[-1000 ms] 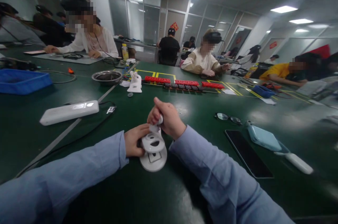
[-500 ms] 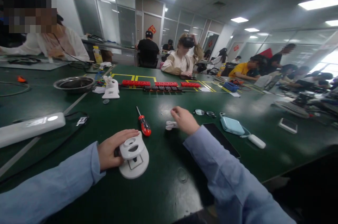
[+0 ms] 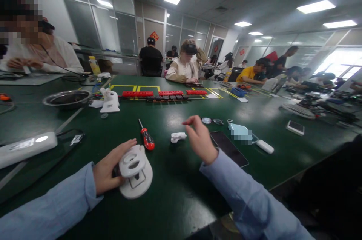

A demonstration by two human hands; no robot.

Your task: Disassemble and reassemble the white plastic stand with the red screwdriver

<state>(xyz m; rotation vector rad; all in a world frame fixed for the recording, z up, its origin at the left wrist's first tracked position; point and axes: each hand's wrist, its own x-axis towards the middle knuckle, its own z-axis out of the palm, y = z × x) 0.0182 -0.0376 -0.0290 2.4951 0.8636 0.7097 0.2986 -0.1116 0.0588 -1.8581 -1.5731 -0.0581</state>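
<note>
My left hand wraps around the left side of a white plastic stand, thumb and fingers apart against it. The stand has a flat rounded base and a raised top with oval holes, and it rests on the green table. Just right of a small white jointed plastic part, my right hand hovers with its fingers curved and apart, holding nothing I can see. Between the stand and that small part lies a red and black screwdriver, its shaft pointing away from me.
Beyond the hands are glasses, a dark phone, a light blue case and a metal bowl. Another white stand and red strips lie farther back. A power strip is at left. Several people sit around.
My right hand has drawn back to the right from the small white part, leaving it in fuller view, and its fingers have parted. My left hand stays at the stand. The view has shifted slightly.
</note>
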